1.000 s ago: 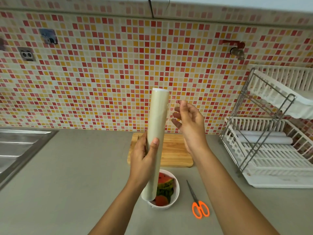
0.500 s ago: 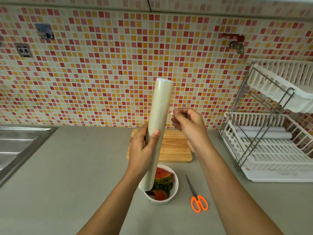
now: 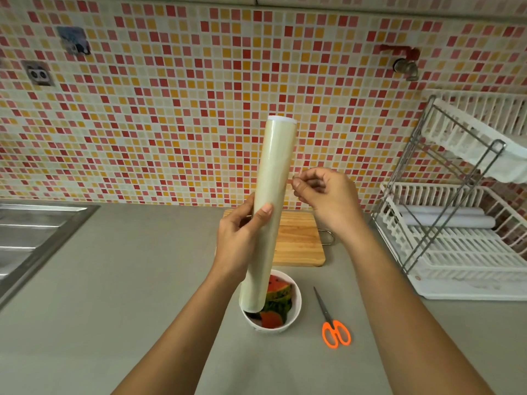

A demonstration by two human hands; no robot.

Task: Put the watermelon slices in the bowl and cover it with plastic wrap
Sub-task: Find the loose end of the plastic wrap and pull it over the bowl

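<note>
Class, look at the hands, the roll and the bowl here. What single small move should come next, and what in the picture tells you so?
Probably the right hand should draw the film sideways off the roll. The watermelon slices already sit in the bowl, uncovered; the left hand grips the roll upright, and the right fingertips pinch at its edge, seemingly on the loose end.

A bowl [image 3: 296,306] sits on the counter [image 3: 128,280] with watermelon slices [image 3: 278,292] in it. Behind it lies a cutting board [image 3: 299,240]; scissors [image 3: 332,323] lie just right of the bowl. A dish rack [image 3: 462,223] stands far right with two rolls [image 3: 447,219] on its lower tier. The sink [image 3: 34,232] is at the far left. Above the bowl, the left hand [image 3: 242,238] holds a wrap roll [image 3: 271,201] upright, the right hand [image 3: 328,195] beside it.
</note>
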